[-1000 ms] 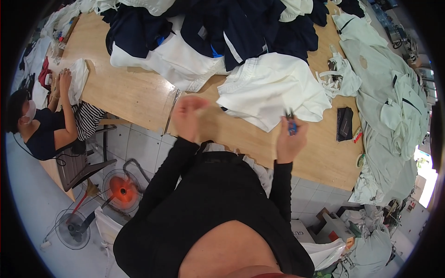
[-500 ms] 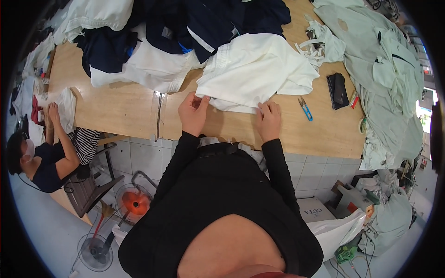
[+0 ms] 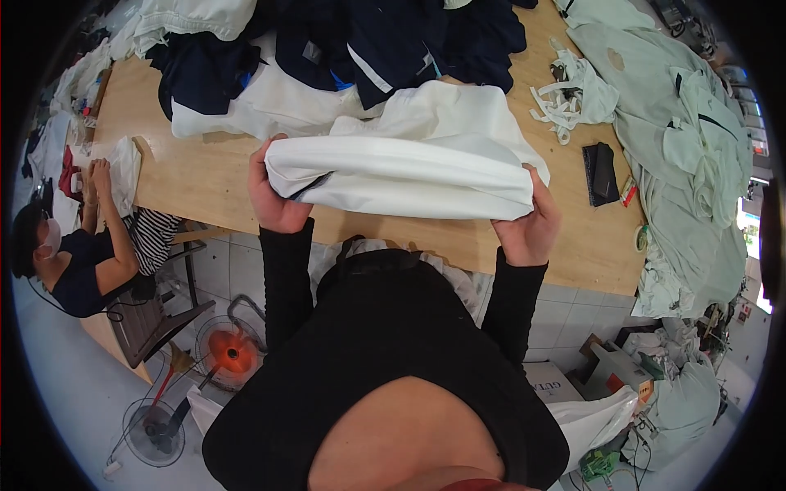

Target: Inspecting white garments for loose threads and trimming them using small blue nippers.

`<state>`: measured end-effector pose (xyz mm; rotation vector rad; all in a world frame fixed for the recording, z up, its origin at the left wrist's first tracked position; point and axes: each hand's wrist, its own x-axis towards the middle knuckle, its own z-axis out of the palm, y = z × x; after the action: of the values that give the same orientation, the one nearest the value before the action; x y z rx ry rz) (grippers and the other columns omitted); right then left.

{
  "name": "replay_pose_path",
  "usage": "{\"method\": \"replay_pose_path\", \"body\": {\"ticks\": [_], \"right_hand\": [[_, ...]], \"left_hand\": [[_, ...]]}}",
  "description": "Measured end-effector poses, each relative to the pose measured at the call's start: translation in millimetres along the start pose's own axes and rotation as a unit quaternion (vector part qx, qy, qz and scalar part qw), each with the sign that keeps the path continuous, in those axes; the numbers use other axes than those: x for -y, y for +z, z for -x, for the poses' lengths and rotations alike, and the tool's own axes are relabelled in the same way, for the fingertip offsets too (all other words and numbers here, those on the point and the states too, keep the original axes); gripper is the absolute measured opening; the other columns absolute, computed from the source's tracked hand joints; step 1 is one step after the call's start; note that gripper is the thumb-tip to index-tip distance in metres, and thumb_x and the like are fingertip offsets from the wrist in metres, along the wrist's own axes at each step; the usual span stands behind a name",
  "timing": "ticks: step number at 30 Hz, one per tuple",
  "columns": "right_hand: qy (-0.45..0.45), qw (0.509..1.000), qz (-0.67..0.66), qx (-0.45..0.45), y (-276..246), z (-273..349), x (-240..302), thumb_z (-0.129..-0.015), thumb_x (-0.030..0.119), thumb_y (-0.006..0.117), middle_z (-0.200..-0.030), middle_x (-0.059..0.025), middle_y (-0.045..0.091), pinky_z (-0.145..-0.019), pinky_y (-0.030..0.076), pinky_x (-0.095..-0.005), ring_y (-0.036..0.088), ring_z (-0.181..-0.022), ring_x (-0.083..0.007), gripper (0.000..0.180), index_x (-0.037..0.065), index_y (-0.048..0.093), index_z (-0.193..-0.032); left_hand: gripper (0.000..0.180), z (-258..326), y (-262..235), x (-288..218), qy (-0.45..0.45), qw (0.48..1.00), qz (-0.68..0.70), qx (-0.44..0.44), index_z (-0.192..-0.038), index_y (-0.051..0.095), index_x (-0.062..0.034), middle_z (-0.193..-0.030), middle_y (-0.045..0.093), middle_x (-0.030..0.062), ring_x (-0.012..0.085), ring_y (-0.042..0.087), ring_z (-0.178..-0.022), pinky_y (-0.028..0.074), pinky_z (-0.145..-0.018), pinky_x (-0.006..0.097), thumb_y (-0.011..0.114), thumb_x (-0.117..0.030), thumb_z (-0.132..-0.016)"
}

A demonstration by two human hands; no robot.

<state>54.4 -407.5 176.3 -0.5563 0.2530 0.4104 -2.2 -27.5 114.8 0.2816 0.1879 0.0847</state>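
A white garment [image 3: 401, 176] is stretched between my two hands above the near edge of the table. My left hand [image 3: 276, 192] grips its left end, where a small dark strip shows inside the fold. At the right end, my right hand [image 3: 530, 221] closes on the cloth with the thumb on top. The upper part of the garment trails back toward a heap of dark navy garments [image 3: 385, 41]. Which kind of garment it is, I cannot tell.
On the table [image 3: 196, 176], a black wallet-like item [image 3: 602, 173] lies at the right, near a white strappy cloth [image 3: 577, 90]. Pale green fabric [image 3: 667, 164] drapes the right edge. A co-worker [image 3: 78, 254] sits at the left, near orange-centred fans [image 3: 232, 352].
My hands have spread apart and lifted the white garment's near edge, pulling it taut. Before, they pinched it closer together on the table. The small blue snips are no longer visible.
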Motion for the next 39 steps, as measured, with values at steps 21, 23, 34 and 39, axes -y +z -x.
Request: {"method": "replay_pose_path", "body": {"ticks": [21, 23, 34, 39], "right_hand": [[-0.053, 0.982, 0.181, -0.010, 16, 11, -28, -0.115, 0.019, 0.057, -0.114, -0.0071, 0.078, -0.086, 0.060, -0.0342, 0.074, -0.099, -0.0151, 0.023, 0.001, 0.070, -0.123], [-0.050, 0.982, 0.181, -0.009, 15, 11, -30, -0.116, 0.020, 0.057, -0.114, -0.0062, 0.077, -0.085, 0.060, -0.0337, 0.073, -0.099, -0.0147, 0.023, 0.001, 0.070, -0.122], [-0.015, 0.986, 0.163, -0.025, 2, 8, -39, -0.115, 0.019, 0.057, -0.117, -0.0077, 0.077, -0.087, 0.061, -0.0338, 0.074, -0.102, -0.0154, 0.021, 0.002, 0.067, -0.122], [-0.023, 0.982, 0.176, -0.059, 10, 8, -36, -0.115, 0.016, 0.057, -0.115, -0.0055, 0.076, -0.085, 0.060, -0.0326, 0.073, -0.100, -0.0138, 0.020, 0.001, 0.067, -0.123]], "left_hand": [[0.057, 5, 48, 59, -0.046, 0.944, -0.322, 0.061, -0.156, 0.054, 0.0003, -0.147, 0.066, 0.0149, 0.0214, 0.072, -0.124, 0.060, -0.105, 0.035, 0.067, 0.006, -0.102], [0.065, 8, 61, 60, -0.061, 0.918, -0.374, 0.115, -0.158, 0.052, -0.0001, -0.148, 0.065, 0.0139, 0.0233, 0.071, -0.127, 0.060, -0.106, 0.035, 0.073, 0.009, -0.097], [0.093, 14, 79, 56, -0.131, 0.894, -0.410, 0.126, -0.170, 0.036, -0.0045, -0.160, 0.054, 0.0113, 0.0205, 0.074, -0.120, 0.061, -0.090, 0.027, 0.076, 0.016, -0.088], [0.102, 10, 67, 57, -0.132, 0.887, -0.418, 0.147, -0.172, 0.031, -0.0052, -0.163, 0.050, 0.0120, 0.0199, 0.071, -0.127, 0.061, -0.096, 0.028, 0.081, 0.014, -0.085]]}}
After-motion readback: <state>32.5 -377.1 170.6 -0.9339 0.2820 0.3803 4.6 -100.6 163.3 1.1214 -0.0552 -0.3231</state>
